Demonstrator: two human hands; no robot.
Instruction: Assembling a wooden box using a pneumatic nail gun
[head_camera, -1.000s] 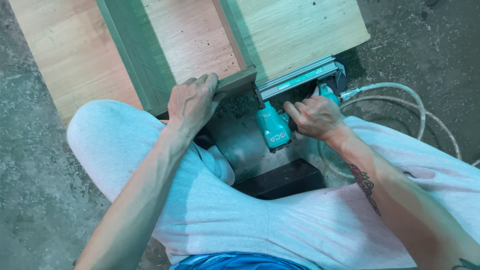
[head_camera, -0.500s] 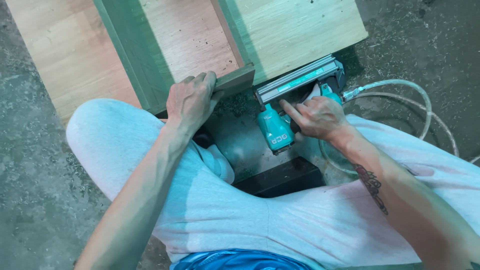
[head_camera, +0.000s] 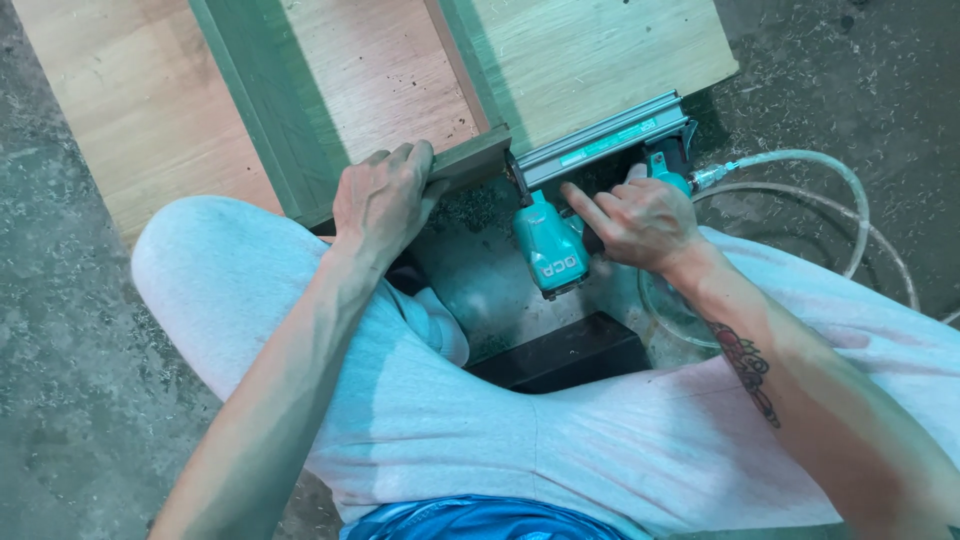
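Right hand (head_camera: 640, 222) wrapped closed on the teal nail gun (head_camera: 555, 245), index finger stretched forward along its body. Gun nose pressed against the end of the short green wooden rail (head_camera: 470, 160). Left hand (head_camera: 385, 200) clamped over that rail's corner, fingers curled on top. Plywood panels (head_camera: 590, 55) beyond; clear air hose (head_camera: 830, 180) looping right over dusty concrete floor (head_camera: 60, 330).

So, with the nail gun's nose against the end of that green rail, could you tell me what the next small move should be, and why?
Probably press the nail gun squarely into the green rail and fire one nail. The right hand grips the gun, its nose sits at the rail's end, and the left hand clamps the rail at the frame corner, so the joint looks braced.
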